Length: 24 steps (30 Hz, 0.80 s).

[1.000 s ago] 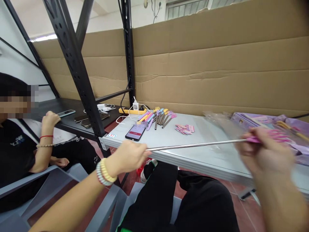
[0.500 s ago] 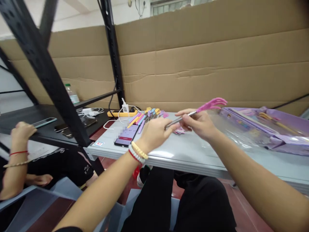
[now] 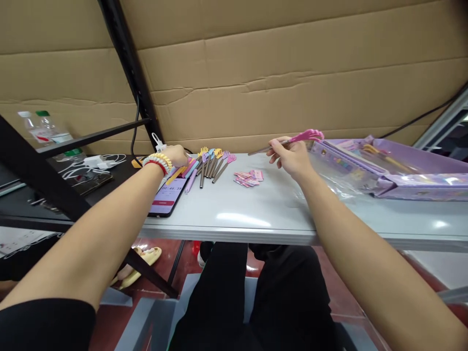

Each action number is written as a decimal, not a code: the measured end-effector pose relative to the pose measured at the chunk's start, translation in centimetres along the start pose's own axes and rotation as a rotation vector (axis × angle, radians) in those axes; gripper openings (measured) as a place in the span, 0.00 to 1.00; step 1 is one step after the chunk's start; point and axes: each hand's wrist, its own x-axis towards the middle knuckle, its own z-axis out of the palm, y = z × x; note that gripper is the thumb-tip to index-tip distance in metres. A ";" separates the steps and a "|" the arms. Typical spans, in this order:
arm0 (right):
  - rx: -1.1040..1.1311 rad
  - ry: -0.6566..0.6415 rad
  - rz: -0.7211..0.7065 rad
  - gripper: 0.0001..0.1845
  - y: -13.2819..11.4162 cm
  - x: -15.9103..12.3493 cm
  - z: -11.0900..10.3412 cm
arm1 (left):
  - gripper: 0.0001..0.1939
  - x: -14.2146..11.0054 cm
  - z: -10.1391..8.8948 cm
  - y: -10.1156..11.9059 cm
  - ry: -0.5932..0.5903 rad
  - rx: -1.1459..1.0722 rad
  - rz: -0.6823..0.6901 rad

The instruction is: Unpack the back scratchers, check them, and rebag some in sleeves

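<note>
My right hand (image 3: 292, 157) is closed on a short back scratcher (image 3: 288, 141) with a metal shaft and a pink claw head, held level above the grey table (image 3: 256, 214). My left hand (image 3: 178, 155) reaches to the far left of the table and rests on a row of several coloured back scratchers (image 3: 208, 163); its fingers are curled down among their handles, and I cannot make out whether they grip one.
A phone (image 3: 168, 194) with a lit screen lies by my left wrist. Small pink cards (image 3: 248, 177) sit mid-table. A purple box (image 3: 402, 168) with clear plastic wrap lies at the right. Chargers, cables and bottles (image 3: 44, 127) sit on a black shelf at left.
The scratcher's long shaft has been pushed in short. My left hand let go of it and moved left to the row of scratchers; my right hand keeps holding it. The view tilted down.
</note>
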 end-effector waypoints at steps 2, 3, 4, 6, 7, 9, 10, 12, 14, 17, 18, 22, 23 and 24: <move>-0.059 -0.022 -0.002 0.16 -0.1 -0.2 0.0 | 0.09 -0.2 0.5 0.4 0.007 0.006 0.053; -0.080 -0.027 -0.008 0.15 -0.1 -0.3 0.0 | 0.08 -0.2 0.7 0.4 0.020 -0.001 0.066; -0.096 -0.031 -0.015 0.15 -0.2 -0.4 0.0 | 0.08 -0.1 0.8 0.4 0.032 -0.005 0.058; -0.120 -0.032 -0.028 0.15 -0.2 -0.5 0.1 | 0.10 0.5 0.9 -0.2 0.068 -0.010 -0.017; -0.131 -0.027 -0.032 0.16 -0.2 -0.6 0.1 | 0.11 0.8 0.8 -0.6 0.087 -0.010 -0.067; -0.161 -0.010 -0.040 0.16 -0.2 -0.8 0.2 | 0.12 1.6 0.7 -1.7 0.099 -0.008 -0.143; -0.182 -0.001 -0.045 0.16 -0.2 -0.8 0.2 | 0.13 2.0 0.5 -2.1 0.095 -0.008 -0.156; -0.230 0.012 -0.052 0.15 -0.2 -0.9 0.3 | 0.13 2.3 0.3 -2.7 0.078 -0.005 -0.147; -0.278 0.010 -0.060 0.15 -0.2 -1.0 0.3 | 0.12 2.3 -0.1 -2.7 0.042 0.008 -0.126; -0.326 -0.001 -0.062 0.14 -0.2 -1.0 0.4 | 0.09 1.9 -0.4 -2.3 -0.055 0.052 -0.126; -0.334 -0.003 -0.061 0.13 -0.2 -0.9 0.3 | 0.09 1.7 -0.4 -2.3 -0.089 0.058 -0.128; -0.334 -0.003 -0.057 0.14 -0.4 -1.0 0.4 | 0.10 1.2 0.1 -3.0 -0.154 0.017 -0.149; -0.330 -0.002 -0.057 0.14 -0.4 -1.0 0.4 | 0.10 1.1 0.3 -3.2 -0.109 -0.012 -0.125; -0.321 -0.001 -0.057 0.14 -0.4 -1.1 0.5 | 0.10 0.9 0.5 -3.3 -0.040 -0.042 -0.086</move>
